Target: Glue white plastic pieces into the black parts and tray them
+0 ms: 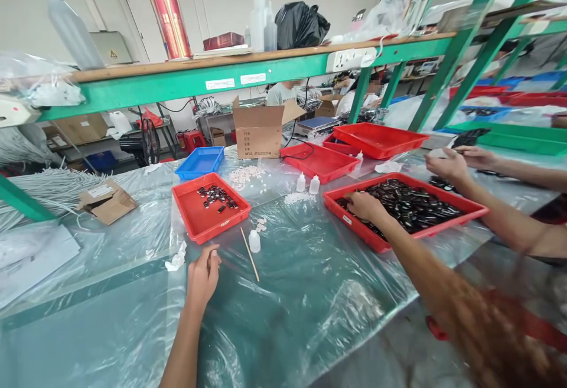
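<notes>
Over the plastic-covered table, my left hand (204, 273) is closed with its fingers curled; whatever they may hold is hidden. It is near a red tray (188, 214) with small black pieces (216, 197) in it. A thin wooden stick (249, 254) and a small white bottle (254, 241) lie to its right. My right hand (365, 205) reaches into a larger red tray (469, 212) heaped with shiny black parts (407, 202). It touches the parts at the tray's left side, and its fingertips are partly hidden among them.
A co-worker's hands (449, 163) work beyond the large tray at right. Two small bottles (314, 185), white pieces (245, 176), a blue tray (200, 163) and an open cardboard box (259, 131) stand farther back. A green shelf beam (177, 85) crosses above.
</notes>
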A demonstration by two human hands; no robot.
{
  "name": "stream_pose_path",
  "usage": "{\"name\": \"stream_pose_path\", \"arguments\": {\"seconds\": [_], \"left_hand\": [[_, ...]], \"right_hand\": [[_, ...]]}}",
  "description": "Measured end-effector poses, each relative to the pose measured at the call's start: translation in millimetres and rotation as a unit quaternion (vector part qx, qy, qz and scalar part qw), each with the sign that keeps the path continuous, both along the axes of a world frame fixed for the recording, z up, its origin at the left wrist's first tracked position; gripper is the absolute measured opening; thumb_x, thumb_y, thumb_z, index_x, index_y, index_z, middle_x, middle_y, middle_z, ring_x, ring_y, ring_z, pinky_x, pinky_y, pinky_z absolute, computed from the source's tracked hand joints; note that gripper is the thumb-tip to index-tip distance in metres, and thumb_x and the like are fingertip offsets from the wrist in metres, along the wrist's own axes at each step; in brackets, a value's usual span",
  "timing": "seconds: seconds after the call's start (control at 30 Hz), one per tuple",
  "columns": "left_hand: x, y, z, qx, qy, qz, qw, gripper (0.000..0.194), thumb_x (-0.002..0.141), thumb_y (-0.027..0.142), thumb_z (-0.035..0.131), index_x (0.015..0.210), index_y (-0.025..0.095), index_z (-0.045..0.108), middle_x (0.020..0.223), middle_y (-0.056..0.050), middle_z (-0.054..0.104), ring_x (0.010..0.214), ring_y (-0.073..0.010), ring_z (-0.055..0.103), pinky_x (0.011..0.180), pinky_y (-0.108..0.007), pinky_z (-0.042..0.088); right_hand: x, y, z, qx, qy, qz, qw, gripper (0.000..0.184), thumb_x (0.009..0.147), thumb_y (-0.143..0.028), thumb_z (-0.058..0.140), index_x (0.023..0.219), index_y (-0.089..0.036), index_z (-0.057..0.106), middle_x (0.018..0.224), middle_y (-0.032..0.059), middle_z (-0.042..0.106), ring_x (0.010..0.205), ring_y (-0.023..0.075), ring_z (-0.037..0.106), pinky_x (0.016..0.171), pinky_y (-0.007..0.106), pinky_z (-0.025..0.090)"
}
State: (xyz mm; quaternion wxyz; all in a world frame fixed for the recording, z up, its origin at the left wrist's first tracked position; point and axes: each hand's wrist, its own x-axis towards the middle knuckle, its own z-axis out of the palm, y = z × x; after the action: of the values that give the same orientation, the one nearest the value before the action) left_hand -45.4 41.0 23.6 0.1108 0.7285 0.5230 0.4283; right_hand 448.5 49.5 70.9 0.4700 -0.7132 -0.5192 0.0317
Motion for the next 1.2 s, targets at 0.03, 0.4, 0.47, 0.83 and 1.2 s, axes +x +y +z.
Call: {"name": "stream_pose_path", "arguments": {"seconds": [0.03,0.4,0.47,0.83,1.2], "left_hand": [[5.1,-5.4,5.6,0.003,-0.007,-0.001,1.0,0.031,0.09,0.042,0.039,0.102,0.029,0.065,0.071,-0.001,0.07,0.058,-0.0191,0.069,0.063,-0.031,0.056],[49.5,-88.5,38.3,-0.08,-0.167,-0.088,0.979,0.023,0.085,0.042,0.062,0.107,0.039,0.072,0.096,-0.002,0.07,0.064,-0.0168,0.069,0.045,-0.026,0.059],[50.7,-90.1,39.6,-0.051,-0.184,-0.059,0.98,0.017,0.086,0.042,0.062,0.095,0.039,0.075,0.088,-0.001,0.07,0.061,-0.0169,0.067,0.044,-0.028,0.059],[39.3,-44.2,-2.8,-0.019,-0.146,-0.008,0.989,0.017,0.085,0.046,0.063,0.09,0.031,0.07,0.088,-0.001,0.075,0.077,-0.0195,0.073,0.072,-0.032,0.061],[41.0,-50.0,-7.6,0.041,-0.025,-0.083,0.995,0.017,0.092,0.027,0.06,0.106,0.031,0.069,0.089,-0.001,0.075,0.078,-0.0162,0.071,0.073,-0.026,0.056]], "right_hand": [[-8.0,-4.0,3.6,0.005,0.001,0.03,1.0,0.014,0.101,-0.029,0.075,0.096,-0.017,0.075,0.094,0.005,0.076,0.087,0.0168,0.073,0.084,0.033,0.061],[-248.1,-86.1,-7.5,0.035,0.104,0.5,0.859,0.015,0.099,-0.043,0.071,0.113,-0.04,0.071,0.092,-0.0052,0.078,0.078,0.0171,0.073,0.074,0.032,0.065],[-264.1,-84.1,-9.6,0.022,0.145,0.505,0.851,0.014,0.096,-0.046,0.072,0.106,-0.04,0.065,0.085,-0.0088,0.075,0.072,0.0164,0.069,0.069,0.032,0.064],[-198.8,-2.5,-60.5,-0.029,0.144,0.436,0.888,0.047,0.085,-0.04,0.083,0.128,-0.028,0.067,0.115,0.0037,0.069,0.085,0.0164,0.062,0.081,0.035,0.058],[-207.4,-0.2,-97.7,-0.062,0.169,0.452,0.874,0.032,0.089,-0.042,0.082,0.112,-0.025,0.068,0.118,0.0065,0.082,0.111,0.0263,0.079,0.101,0.042,0.063]]}}
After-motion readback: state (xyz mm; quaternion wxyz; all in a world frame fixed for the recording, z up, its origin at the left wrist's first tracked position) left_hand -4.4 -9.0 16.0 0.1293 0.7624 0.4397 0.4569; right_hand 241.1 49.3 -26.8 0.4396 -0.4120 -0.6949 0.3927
